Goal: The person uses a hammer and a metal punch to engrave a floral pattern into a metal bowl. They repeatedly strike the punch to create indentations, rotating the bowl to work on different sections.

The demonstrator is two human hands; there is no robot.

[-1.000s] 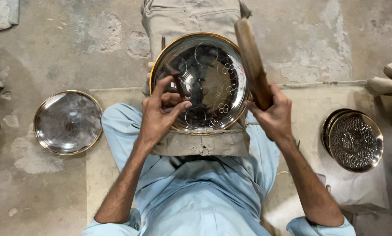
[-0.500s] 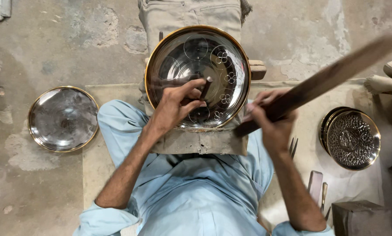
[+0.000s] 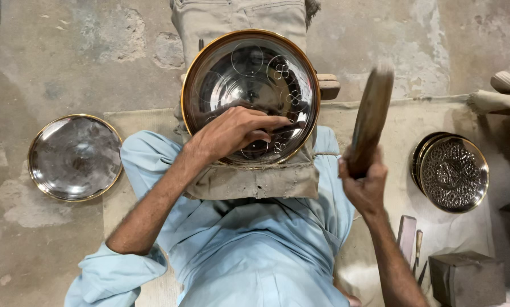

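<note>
A shiny round metal plate (image 3: pixel 243 74) with a gold rim and engraved circles and flowers rests on a padded cloth block (image 3: pixel 255 182) over my lap. My left hand (image 3: pixel 232 133) lies on the plate's lower part, fingers pinched on a thin dark metal punch (image 3: pixel 286 128) held against the surface. My right hand (image 3: pixel 365 185) grips a brown wooden mallet (image 3: pixel 371 116), raised upright to the right of the plate and blurred by motion.
A plain gold-rimmed plate (image 3: pixel 76 156) lies on the concrete floor at left. A stack of densely engraved plates (image 3: pixel 454 173) sits on the mat at right. Several loose metal tools (image 3: pixel 411 241) and a dark block (image 3: pixel 468 278) lie at lower right.
The mallet went from upright to swung out flat to the right, and is upright again. My left hand slid lower and to the right on the plate with the punch.
</note>
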